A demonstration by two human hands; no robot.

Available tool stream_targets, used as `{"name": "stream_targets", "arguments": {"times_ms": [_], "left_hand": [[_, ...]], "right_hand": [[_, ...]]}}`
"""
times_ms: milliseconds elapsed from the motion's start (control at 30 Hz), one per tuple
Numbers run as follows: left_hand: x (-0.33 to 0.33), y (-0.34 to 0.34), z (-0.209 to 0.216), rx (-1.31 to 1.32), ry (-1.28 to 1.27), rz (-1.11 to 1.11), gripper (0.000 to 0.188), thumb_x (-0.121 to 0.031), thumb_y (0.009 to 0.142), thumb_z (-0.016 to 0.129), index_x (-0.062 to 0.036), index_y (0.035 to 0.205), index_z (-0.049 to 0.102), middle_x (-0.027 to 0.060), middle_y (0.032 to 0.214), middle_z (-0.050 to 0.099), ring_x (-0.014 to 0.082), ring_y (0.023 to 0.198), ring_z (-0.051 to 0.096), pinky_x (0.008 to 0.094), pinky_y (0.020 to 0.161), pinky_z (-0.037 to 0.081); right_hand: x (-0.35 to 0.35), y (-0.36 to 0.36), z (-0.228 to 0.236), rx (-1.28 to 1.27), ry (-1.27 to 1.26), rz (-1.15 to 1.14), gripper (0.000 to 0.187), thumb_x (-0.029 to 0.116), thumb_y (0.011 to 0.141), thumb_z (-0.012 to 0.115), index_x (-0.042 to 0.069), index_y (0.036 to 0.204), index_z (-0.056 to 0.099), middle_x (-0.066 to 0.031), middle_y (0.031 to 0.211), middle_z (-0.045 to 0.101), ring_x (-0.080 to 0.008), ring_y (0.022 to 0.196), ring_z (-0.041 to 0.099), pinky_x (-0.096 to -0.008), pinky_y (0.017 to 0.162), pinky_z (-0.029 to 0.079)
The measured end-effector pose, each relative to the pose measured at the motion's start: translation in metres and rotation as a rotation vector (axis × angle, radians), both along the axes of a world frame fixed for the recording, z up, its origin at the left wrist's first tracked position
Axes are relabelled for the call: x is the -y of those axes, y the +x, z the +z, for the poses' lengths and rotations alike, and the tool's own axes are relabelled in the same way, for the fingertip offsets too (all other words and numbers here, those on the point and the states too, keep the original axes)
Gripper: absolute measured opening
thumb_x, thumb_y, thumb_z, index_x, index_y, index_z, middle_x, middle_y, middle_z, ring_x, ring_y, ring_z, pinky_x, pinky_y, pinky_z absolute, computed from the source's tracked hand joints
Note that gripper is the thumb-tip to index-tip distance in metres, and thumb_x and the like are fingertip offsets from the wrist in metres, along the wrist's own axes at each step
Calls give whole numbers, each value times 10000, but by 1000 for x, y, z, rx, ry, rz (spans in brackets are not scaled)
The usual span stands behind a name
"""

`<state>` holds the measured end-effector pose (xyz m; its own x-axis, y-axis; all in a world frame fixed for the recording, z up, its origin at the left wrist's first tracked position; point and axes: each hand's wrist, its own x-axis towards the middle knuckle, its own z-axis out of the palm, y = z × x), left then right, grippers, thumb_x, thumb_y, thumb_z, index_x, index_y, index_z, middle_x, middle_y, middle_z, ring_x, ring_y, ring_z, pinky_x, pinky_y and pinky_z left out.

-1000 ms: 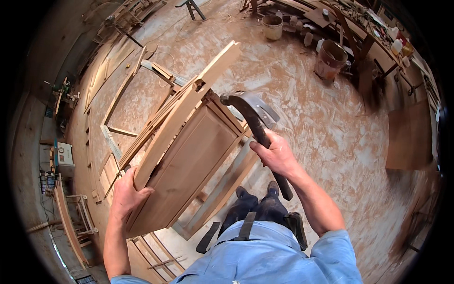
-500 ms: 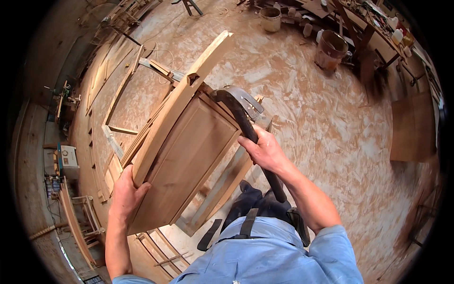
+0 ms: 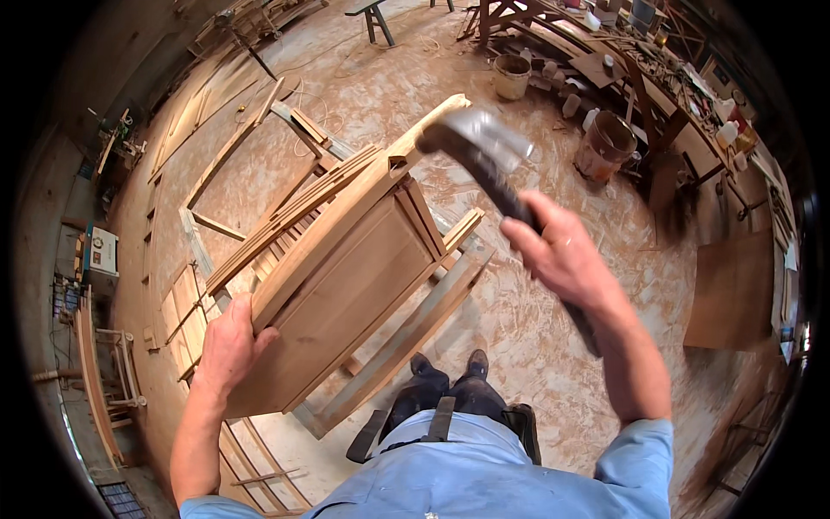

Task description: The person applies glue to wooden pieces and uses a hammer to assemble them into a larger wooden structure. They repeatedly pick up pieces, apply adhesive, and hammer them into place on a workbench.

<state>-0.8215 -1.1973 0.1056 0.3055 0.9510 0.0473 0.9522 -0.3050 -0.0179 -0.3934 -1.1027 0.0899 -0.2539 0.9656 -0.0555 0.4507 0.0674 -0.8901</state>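
Observation:
My right hand [image 3: 562, 246] is wrapped round the dark handle of a claw hammer [image 3: 493, 177]. Its metal head is smeared by motion and hangs just right of the far end of a pale wooden rail [image 3: 337, 227]; whether they touch I cannot tell. The rail runs along the top edge of a brown wooden panel [image 3: 346, 298], tilted from lower left to upper right. A mortise [image 3: 396, 163] is cut near the rail's far end. My left hand [image 3: 232, 342] grips the rail's near end, thumb on the panel side and fingers over the far side, partly hidden.
Several thin wood strips [image 3: 285, 223] lie just left of the rail. A beam [image 3: 398, 346] runs below the panel. Two buckets [image 3: 512, 78] and a cluttered workbench [image 3: 683, 86] stand at far right, with a brown board [image 3: 731, 290] nearer. A white box [image 3: 102, 251] is at left.
My right hand has swung the hammer up and to the right, away from the panel's far corner. My left hand keeps its grip on the rail. The whole view has shifted slightly.

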Motion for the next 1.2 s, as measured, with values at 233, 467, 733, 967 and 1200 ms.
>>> {"name": "stream_targets", "arguments": {"times_ms": [233,467,733,967,1200], "left_hand": [[-1,-2,0,6,-21,3,603,-114,680,835,29,1119,446,219,950,579,409,777,622,432,632,531],[1,-1,0,29,-23,14,603,-123,675,843,24,1116,459,221,938,589,411,789,628,435,652,532],[1,2,2,54,-25,8,578,-118,687,833,21,1108,462,222,944,594,409,789,631,435,651,535],[6,4,1,50,-17,19,607,-126,685,837,15,1142,464,223,953,608,405,814,638,432,676,537],[5,2,0,23,-88,92,658,-124,675,847,18,1194,468,230,978,620,401,823,650,426,688,540]], "right_hand": [[-63,-18,105,524,372,153,341,328,995,528,-5,976,600,-144,740,610,-263,644,603,-419,615,483],[-78,-49,130,825,233,283,320,335,987,526,62,1093,655,-161,876,685,-307,836,674,-432,740,524],[-83,-47,124,706,304,305,307,355,994,536,76,1074,637,-95,735,622,-218,614,596,-397,582,482],[-78,-45,115,746,287,332,321,327,973,543,48,1084,658,-177,841,670,-329,805,658,-435,732,519],[-78,-39,123,633,404,262,302,340,1007,521,81,1097,648,-45,672,578,-138,570,548,-367,531,455]]}}
